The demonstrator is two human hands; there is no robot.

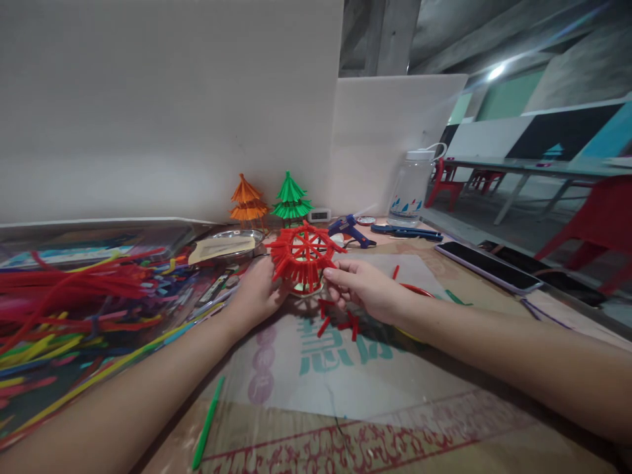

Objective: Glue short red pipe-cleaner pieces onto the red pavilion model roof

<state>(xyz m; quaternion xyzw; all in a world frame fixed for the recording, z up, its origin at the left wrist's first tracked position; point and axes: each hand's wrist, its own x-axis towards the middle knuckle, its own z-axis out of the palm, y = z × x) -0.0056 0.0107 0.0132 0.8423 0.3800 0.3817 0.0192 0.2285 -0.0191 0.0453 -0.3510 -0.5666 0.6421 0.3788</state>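
A red pipe-cleaner pavilion roof point(307, 249), round with spokes across its open top and short strips slanting down its side, is held up over the table. My left hand point(261, 289) grips its left edge, the fingertips partly hidden behind it. At its right edge, my right hand point(359, 287) pinches the rim between thumb and fingers. Short red pipe-cleaner pieces point(351, 324) lie below on the printed sheet point(385, 382). Behind stand an orange pipe-cleaner pavilion point(248, 201) and a green pipe-cleaner pavilion point(291, 197), both with two-tiered roofs.
Many coloured pipe cleaners point(89, 303) are heaped at left. A metal dish point(241, 242) holding a card, a blue glue gun point(353, 230), dark-blue pliers point(407, 232) and a water bottle point(411, 187) stand toward the back. A phone point(488, 266) lies at right, a green strip point(208, 424) in front.
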